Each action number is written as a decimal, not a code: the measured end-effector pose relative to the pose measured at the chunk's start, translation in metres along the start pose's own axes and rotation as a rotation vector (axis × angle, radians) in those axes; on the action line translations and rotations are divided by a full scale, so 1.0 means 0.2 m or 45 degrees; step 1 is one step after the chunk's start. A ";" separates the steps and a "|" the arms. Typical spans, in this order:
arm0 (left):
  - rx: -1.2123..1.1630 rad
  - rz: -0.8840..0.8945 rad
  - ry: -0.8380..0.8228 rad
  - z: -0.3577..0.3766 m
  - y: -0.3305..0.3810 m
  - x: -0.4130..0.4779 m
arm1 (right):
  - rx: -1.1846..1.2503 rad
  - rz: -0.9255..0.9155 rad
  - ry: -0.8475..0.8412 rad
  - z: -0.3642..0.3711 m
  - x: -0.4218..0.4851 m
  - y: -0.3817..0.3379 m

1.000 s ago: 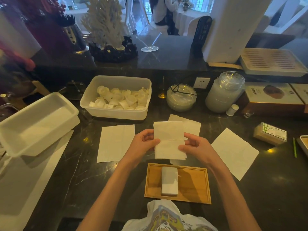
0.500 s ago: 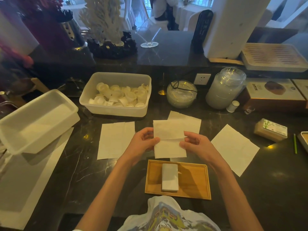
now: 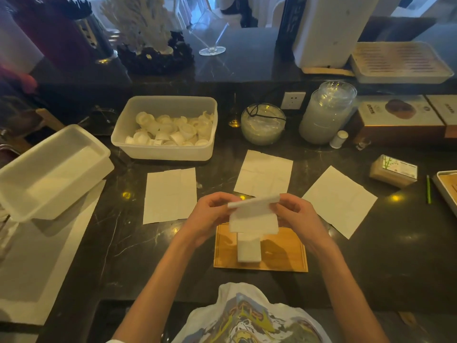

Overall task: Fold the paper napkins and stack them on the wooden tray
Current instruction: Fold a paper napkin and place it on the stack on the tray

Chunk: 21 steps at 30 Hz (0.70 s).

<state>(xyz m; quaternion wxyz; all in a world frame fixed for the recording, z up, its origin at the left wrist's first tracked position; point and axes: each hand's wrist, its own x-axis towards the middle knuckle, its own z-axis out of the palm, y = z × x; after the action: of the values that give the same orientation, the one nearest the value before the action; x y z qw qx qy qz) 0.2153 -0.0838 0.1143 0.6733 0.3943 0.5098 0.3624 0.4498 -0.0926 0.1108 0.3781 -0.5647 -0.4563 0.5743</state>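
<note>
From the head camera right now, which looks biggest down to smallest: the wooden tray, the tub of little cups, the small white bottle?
1. Tub of little cups
2. Wooden tray, slightly smaller though nearer
3. Small white bottle

The scene is dim and warm-toned, with cooler daylight entering from windows along the top of the frame. The dark counter (image 3: 371,256) is glossy and shows small yellow glints at centre left and centre right, perhaps reflections of lamps overhead. Soft shadows of the hands fall across the wooden tray (image 3: 284,256). White paper napkins (image 3: 170,194) stand out brightly against the dark stone. Wide-angle distortion bends straight lines near the edges, most clearly at the plastic tub (image 3: 49,169) at left. The upper background is soft and slightly smeared; fine detail looks compressed throughout.
</note>
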 end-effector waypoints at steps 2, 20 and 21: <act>-0.021 -0.013 -0.018 0.01 0.00 -0.01 | -0.032 -0.035 0.003 -0.01 -0.01 0.01; 0.249 0.043 0.056 0.05 -0.05 -0.09 | -0.200 -0.088 0.000 0.00 -0.07 0.01; 0.282 0.038 0.002 0.05 -0.05 -0.09 | -0.226 -0.099 -0.018 0.00 -0.07 0.00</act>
<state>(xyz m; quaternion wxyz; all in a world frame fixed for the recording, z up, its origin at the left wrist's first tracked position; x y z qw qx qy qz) 0.2228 -0.1065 0.1139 0.6196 0.4735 0.5413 0.3143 0.4508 -0.1065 0.1143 0.3455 -0.5736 -0.5297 0.5206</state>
